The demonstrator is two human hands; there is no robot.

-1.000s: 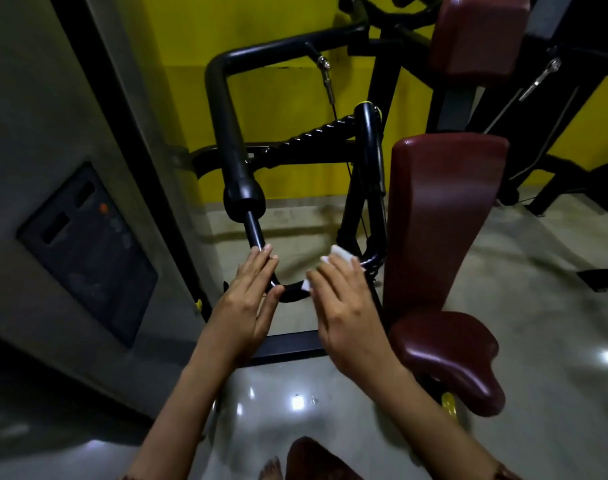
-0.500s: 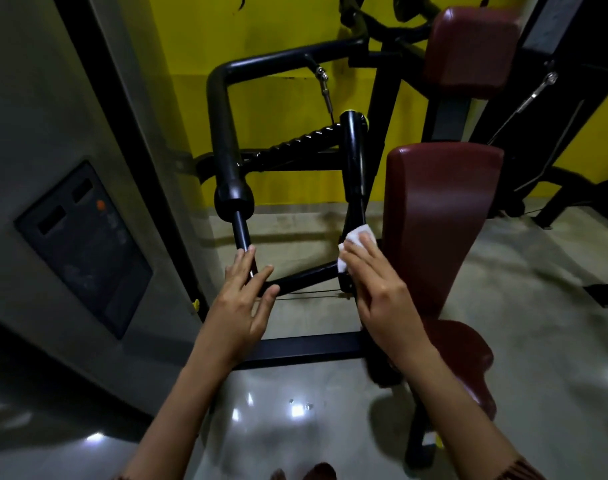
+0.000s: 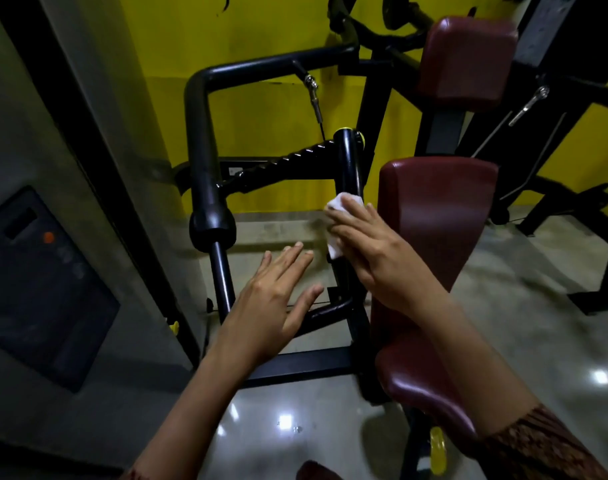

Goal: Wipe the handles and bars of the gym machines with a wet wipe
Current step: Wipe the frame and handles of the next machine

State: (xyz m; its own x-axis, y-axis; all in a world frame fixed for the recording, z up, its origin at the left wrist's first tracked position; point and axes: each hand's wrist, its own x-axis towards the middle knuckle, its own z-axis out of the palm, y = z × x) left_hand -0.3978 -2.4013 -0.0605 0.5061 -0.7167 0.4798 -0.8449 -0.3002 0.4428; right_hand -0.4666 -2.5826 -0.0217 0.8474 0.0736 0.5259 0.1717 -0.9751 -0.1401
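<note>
Against the yellow wall (image 3: 261,46), a black tubular machine frame (image 3: 261,69), with a maroon back pad (image 3: 434,220) and seat (image 3: 416,382) at its right. At left, a thick bent bar (image 3: 205,161) ending in a bulge over a thinner rod. Between these, the upright bar (image 3: 345,164), long axis running up and away from the grip toward a yellow knob at its top. On its middle, the right hand (image 3: 378,261), clasping the wet wipe (image 3: 342,204) to the bar, fingers lying long over it, thumb out of sight. Above the wipe, bare bar: likely next an upward stroke along the axis, by this nearer hand. Little room on the right, with the back pad just beside the bar. Near the top, a ribbed handle (image 3: 295,159) joining from the left, cable clip (image 3: 313,95) behind. Lower left, the left hand (image 3: 274,299), flat, spread, holding nothing, in front of the curved lower handle (image 3: 330,310); touching or not, impossible to tell.
</note>
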